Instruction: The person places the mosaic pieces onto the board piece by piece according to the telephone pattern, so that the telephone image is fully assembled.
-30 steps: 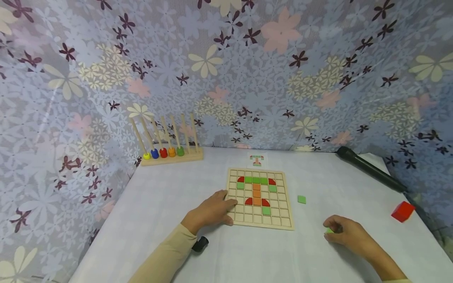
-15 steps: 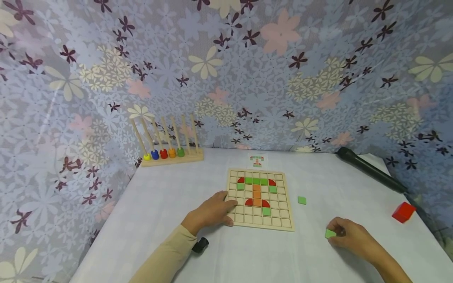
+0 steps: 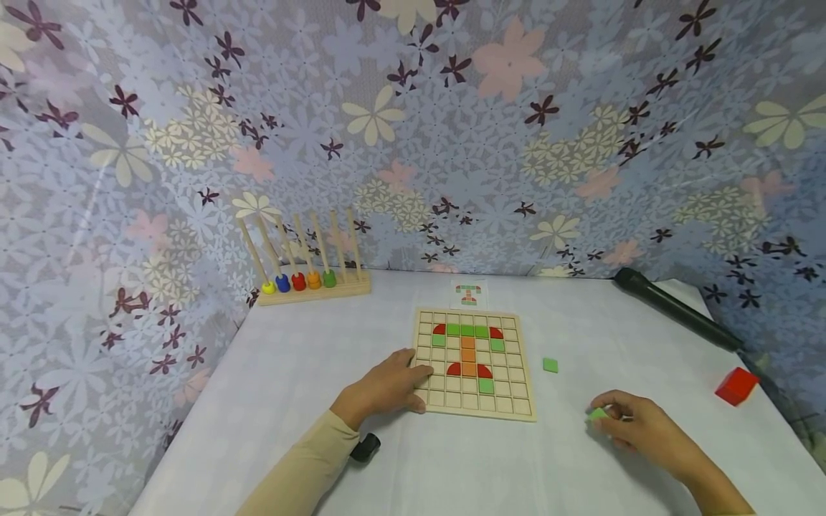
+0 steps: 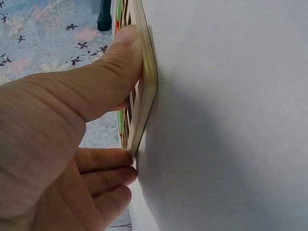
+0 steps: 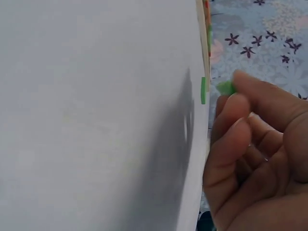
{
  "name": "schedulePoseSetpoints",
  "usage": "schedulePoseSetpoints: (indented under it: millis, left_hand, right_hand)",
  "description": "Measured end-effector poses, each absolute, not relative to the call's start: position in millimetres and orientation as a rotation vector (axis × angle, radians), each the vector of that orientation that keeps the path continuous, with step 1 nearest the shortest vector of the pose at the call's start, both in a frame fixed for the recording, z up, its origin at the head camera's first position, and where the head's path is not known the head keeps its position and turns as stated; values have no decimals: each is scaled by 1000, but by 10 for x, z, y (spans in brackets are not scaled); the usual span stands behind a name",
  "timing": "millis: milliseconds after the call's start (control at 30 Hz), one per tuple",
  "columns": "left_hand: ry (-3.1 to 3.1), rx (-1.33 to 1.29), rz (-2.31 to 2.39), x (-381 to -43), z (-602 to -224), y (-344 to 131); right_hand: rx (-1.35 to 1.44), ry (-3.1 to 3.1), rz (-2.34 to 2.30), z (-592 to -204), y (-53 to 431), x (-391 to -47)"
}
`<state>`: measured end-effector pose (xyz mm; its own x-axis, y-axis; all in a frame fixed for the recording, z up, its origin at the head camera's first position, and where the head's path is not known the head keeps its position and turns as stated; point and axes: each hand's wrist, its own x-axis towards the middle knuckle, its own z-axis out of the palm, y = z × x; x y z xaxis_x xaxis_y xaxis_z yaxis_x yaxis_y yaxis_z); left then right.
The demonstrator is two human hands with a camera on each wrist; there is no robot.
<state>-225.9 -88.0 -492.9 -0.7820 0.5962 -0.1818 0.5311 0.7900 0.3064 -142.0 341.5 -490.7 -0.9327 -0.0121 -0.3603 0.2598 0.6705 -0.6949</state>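
My left hand (image 3: 387,381) rests at the left edge of a square wooden grid board (image 3: 508,403). Its thumb (image 4: 126,50) touches the board near the corner, and its other fingers (image 4: 108,180) lie fairly straight along the edge. Red, green and orange tiles on the board form a T-like figure. My right hand (image 3: 635,426), raised right of the board, pinches a small green tile (image 5: 225,87) between thumb and fingertips. Another green tile (image 3: 550,365) lies flat on the table between the board and that hand.
A card (image 3: 476,294) with a coloured pattern lies behind the board. At back left stands a wooden peg rack (image 3: 335,287) with coloured beads. A dark microphone-shaped object (image 3: 684,312) and a red block (image 3: 736,386) lie to the right. A small black object (image 3: 366,448) is by my left forearm.
My right hand has turned the pinched green tile about in its fingers and shifted slightly, staying in the same area. The left hand and the board have stayed still.
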Motion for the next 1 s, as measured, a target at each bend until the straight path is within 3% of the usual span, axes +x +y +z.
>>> schedulePoseSetpoints:
  millis: [533,1000]
  left_hand:
    - [2715,890,322,-2261,-4933,-875]
    - [2708,858,332,-2264,-4891,-871]
  right_hand:
    - [-76,2428,-1545,-4694,3113,-1680]
    - [-112,2294,-1788,-4621,2536,-1996]
